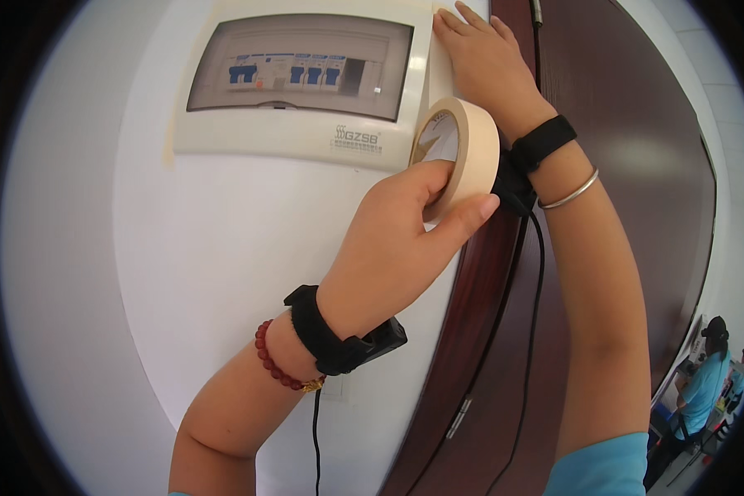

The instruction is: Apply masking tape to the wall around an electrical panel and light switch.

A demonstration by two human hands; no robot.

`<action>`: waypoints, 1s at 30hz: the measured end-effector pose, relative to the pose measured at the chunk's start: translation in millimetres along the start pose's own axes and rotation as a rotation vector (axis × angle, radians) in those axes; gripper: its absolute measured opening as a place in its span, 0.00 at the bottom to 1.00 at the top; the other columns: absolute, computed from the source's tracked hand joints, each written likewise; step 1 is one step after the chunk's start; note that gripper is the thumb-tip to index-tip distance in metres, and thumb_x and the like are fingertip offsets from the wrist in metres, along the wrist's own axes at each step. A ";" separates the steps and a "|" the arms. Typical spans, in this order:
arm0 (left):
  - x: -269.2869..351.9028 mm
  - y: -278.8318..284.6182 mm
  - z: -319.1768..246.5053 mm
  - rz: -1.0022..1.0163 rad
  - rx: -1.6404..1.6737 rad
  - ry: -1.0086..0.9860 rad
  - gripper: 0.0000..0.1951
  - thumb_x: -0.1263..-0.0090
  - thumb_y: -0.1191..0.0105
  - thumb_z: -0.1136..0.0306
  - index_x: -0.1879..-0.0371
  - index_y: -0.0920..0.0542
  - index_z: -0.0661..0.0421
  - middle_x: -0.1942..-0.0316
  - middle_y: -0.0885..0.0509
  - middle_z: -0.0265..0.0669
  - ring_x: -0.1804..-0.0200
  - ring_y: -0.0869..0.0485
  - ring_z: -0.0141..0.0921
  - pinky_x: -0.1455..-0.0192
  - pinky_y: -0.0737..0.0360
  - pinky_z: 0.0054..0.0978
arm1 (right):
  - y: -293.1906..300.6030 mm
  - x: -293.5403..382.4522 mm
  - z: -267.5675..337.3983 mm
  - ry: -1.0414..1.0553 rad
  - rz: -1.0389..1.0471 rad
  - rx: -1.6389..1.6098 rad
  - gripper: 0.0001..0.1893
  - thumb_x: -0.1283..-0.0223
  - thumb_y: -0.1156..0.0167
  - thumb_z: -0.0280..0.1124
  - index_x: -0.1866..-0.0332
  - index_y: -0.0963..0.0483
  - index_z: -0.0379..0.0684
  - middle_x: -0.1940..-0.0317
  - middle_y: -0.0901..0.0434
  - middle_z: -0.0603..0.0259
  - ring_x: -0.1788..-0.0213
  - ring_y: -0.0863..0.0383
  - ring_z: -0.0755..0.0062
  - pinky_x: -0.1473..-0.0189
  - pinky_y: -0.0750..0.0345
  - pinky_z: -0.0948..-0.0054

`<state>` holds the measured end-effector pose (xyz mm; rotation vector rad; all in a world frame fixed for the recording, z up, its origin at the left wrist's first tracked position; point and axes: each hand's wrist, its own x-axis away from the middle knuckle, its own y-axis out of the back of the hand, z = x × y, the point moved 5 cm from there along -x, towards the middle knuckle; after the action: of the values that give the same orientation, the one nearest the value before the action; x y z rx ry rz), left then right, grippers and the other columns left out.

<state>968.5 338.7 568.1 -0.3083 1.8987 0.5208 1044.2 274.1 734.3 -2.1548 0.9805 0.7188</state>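
Observation:
My left hand grips a roll of cream masking tape, fingers through its core and thumb on its outer face. A strip of tape runs up from the roll beside the right edge of a white electrical distribution box. At the strip's upper part, my right hand lies against the wall with its fingers extended near the box's top right side. Behind the box's tinted cover sit several circuit breakers with blue switches. More tape shows along the box's left edge.
To the right of the box stand a dark reddish-brown door frame and door with metal hinges. Black cables hang from both wrist devices. A person in a blue shirt stands far off at the lower right.

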 end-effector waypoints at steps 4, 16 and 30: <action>7.9 1.1 8.5 -0.108 -0.137 -0.173 0.15 0.25 0.46 0.61 0.56 0.20 0.63 0.67 0.15 0.30 0.63 0.24 0.21 0.57 0.27 0.19 | 2.5 1.7 1.7 0.042 -0.016 0.049 0.22 0.36 0.55 0.26 0.36 0.31 0.34 0.38 0.25 0.56 0.30 0.33 0.60 0.30 0.39 0.52; 28.9 1.9 -1.0 -0.233 -0.005 0.000 0.17 0.25 0.47 0.56 0.68 0.19 0.60 0.75 0.19 0.27 0.70 0.30 0.18 0.65 0.32 0.18 | 12.6 9.2 16.9 0.064 0.008 0.007 0.21 0.37 0.53 0.25 0.39 0.28 0.35 0.39 0.24 0.57 0.32 0.29 0.64 0.32 0.37 0.49; 46.6 -7.1 24.9 -0.340 -0.079 -0.326 0.16 0.25 0.47 0.60 0.66 0.24 0.64 0.72 0.19 0.40 0.70 0.24 0.32 0.64 0.27 0.30 | 36.8 35.6 35.0 0.034 0.176 -0.096 0.24 0.37 0.53 0.24 0.34 0.31 0.41 0.33 0.29 0.62 0.28 0.35 0.60 0.30 0.42 0.42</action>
<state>974.4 346.2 515.6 -0.5517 1.4745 0.3896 1028.0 266.1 675.0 -2.1878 1.1867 0.8307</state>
